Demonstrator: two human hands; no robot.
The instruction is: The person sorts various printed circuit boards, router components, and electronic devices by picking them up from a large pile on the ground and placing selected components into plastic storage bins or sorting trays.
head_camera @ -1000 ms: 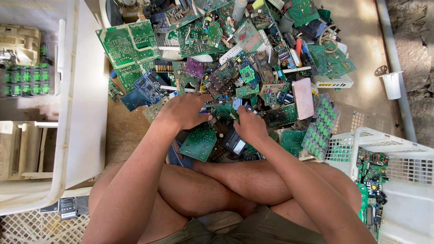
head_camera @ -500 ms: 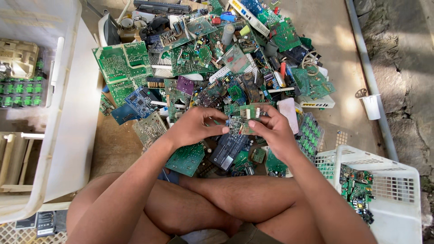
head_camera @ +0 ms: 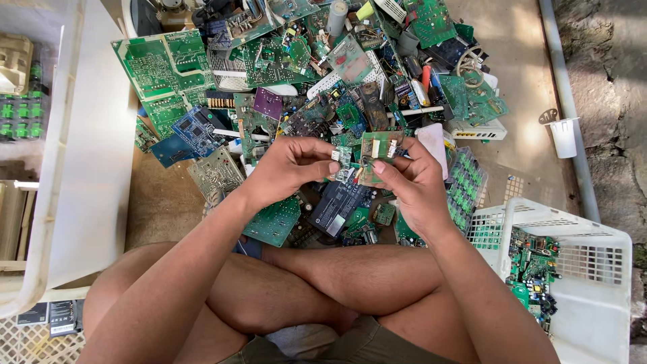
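I sit cross-legged over a heap of circuit boards (head_camera: 317,74). Both hands hold one small green circuit board (head_camera: 374,154) with white connectors, lifted above the heap. My left hand (head_camera: 286,168) pinches its left end between thumb and fingers. My right hand (head_camera: 411,182) grips its right side, thumb on the near face. Directly under the hands lie a black flat module (head_camera: 337,205) and a green board (head_camera: 273,222).
A white perforated basket (head_camera: 586,229) holding several green boards stands at the right. A big white bin (head_camera: 87,155) stands at the left. A white cup (head_camera: 563,138) rests by a pipe on the ground at the right. My crossed legs fill the bottom.
One second ago both hands were down in the heap. They have since come up with the small green board between them and now hold it closer to me.
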